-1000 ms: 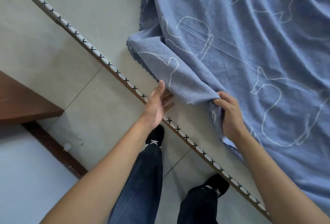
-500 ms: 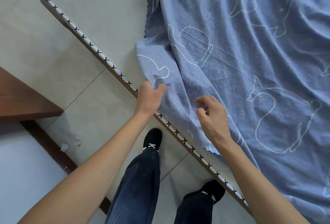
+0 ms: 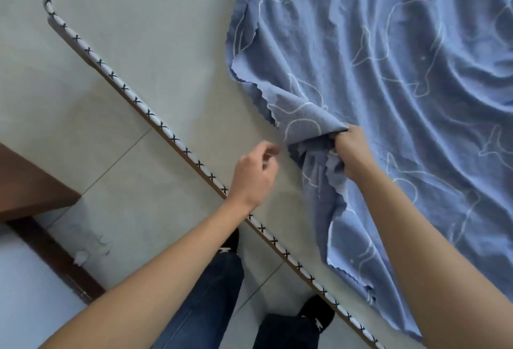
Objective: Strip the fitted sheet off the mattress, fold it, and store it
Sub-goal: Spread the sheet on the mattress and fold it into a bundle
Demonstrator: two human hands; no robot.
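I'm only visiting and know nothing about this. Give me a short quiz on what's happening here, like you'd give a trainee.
1. True or false: the left hand holds nothing.
2. What grips the bunched blue sheet? A) the right hand B) a clip C) both hands
3. Fill in: the mattress has a white edge cord with black ___ stitches.
Key: 1 true; 2 A; 3 cross

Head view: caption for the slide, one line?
Right hand grips a bunched edge of the blue fitted sheet over the exposed mattress; left hand hovers beside it, holding nothing.
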